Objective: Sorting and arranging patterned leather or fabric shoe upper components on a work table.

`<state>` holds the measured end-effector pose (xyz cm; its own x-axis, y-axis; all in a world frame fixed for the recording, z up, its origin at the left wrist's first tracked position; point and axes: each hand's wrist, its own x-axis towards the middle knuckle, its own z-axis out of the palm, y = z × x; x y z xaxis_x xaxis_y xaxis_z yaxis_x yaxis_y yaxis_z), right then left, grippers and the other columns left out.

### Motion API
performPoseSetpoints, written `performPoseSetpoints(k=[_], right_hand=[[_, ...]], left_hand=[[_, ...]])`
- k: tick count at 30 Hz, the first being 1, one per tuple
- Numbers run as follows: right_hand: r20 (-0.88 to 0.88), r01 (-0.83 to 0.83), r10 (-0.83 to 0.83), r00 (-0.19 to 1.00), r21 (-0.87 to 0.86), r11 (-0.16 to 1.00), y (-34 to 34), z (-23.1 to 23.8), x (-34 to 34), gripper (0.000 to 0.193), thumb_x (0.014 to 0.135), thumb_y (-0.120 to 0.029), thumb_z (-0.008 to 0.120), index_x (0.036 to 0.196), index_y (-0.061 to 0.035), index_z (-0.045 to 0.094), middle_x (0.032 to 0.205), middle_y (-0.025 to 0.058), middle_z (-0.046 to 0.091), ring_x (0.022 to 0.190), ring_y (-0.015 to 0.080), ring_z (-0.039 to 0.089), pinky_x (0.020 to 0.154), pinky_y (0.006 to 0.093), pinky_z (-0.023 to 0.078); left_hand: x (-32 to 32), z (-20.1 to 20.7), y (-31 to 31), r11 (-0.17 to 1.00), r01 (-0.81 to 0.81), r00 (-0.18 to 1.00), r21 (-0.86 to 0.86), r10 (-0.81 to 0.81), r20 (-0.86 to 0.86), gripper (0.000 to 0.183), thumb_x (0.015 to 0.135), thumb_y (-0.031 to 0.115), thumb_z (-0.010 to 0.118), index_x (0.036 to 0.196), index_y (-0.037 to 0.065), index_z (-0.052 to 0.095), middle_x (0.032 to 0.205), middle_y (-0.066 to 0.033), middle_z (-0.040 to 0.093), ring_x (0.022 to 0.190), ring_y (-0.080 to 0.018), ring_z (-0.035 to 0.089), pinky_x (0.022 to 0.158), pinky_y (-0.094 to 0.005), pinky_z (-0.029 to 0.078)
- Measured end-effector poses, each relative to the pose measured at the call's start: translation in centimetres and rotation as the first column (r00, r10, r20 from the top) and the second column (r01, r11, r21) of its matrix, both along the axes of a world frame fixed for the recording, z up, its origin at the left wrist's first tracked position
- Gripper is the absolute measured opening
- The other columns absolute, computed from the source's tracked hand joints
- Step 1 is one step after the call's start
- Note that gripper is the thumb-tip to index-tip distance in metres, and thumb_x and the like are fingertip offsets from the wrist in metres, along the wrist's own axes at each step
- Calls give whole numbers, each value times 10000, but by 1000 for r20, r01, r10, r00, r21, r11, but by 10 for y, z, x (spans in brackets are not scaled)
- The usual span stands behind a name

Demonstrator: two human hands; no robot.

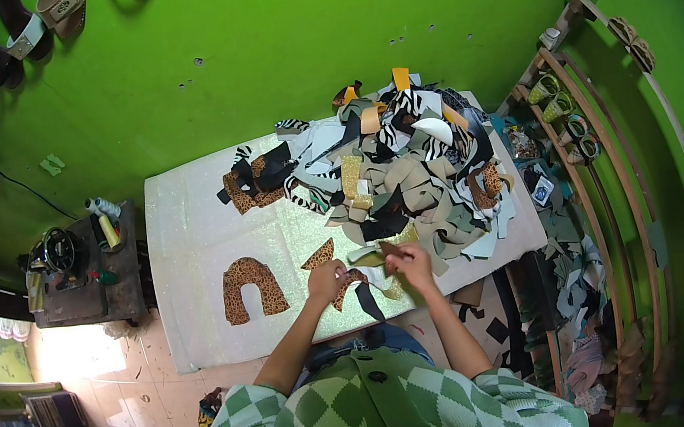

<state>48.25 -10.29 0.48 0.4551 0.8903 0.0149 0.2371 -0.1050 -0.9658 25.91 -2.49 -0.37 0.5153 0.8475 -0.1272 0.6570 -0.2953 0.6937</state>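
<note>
My left hand (327,280) is closed in a pinch at the near side of the table, its fingertips on the edge of a leopard-print scrap (338,300). Another leopard-print scrap (318,255) lies just beyond that hand. My right hand (413,265) is closed around a small brown piece (391,249), whose exact kind is hard to make out. Between the hands are white and dark scraps, with a black strip (369,304) reaching toward the table's front edge. An arch-shaped leopard-print piece (252,280) lies flat to the left of my left hand.
A large heap of mixed scraps (407,178) covers the table's right and far parts. The pale sheet-covered table (186,226) stands against a green wall. A sewing machine (61,251) is at left. Wooden racks (594,204) with sandals and more scraps fill the right side.
</note>
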Motion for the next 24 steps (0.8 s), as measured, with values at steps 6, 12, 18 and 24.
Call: performPoseSetpoints(k=[6, 12, 18, 24], right_hand=[[-30, 22, -21, 999, 15, 1000, 35, 103, 45, 189, 724, -62, 755, 839, 51, 657, 926, 30, 589, 664, 62, 486, 574, 207, 392], [434, -78, 61, 899, 22, 997, 55, 150, 28, 206, 666, -96, 776, 795, 12, 658, 1138, 134, 525, 963, 282, 528, 843, 345, 427], [423, -302, 629, 652, -616, 727, 12, 44, -34, 298, 584, -268, 802, 746, -42, 694, 763, 152, 643, 720, 293, 633, 679, 371, 512], [472, -62, 551, 688, -718, 693, -20, 23, -63, 242, 643, -272, 779, 832, -130, 730, 857, 114, 675, 814, 281, 649, 720, 383, 512]], left_hand=[[-56, 4, -12, 925, -34, 963, -379, 132, 235, 197, 774, 166, 713, 847, 24, 597, 677, -37, 590, 633, -101, 545, 610, -259, 453], [-93, 13, -20, 945, -105, 963, -310, 174, 205, 170, 769, 142, 710, 822, 28, 595, 667, -67, 626, 619, -123, 587, 596, -279, 472], [-119, -19, -25, 934, -181, 912, -307, 276, 304, 225, 766, 71, 674, 973, 40, 591, 744, -66, 619, 657, -121, 587, 614, -273, 479], [-120, -7, -24, 909, -206, 914, -362, 311, 261, 318, 756, 73, 680, 1059, 47, 590, 820, -72, 616, 684, -148, 594, 650, -283, 495]])
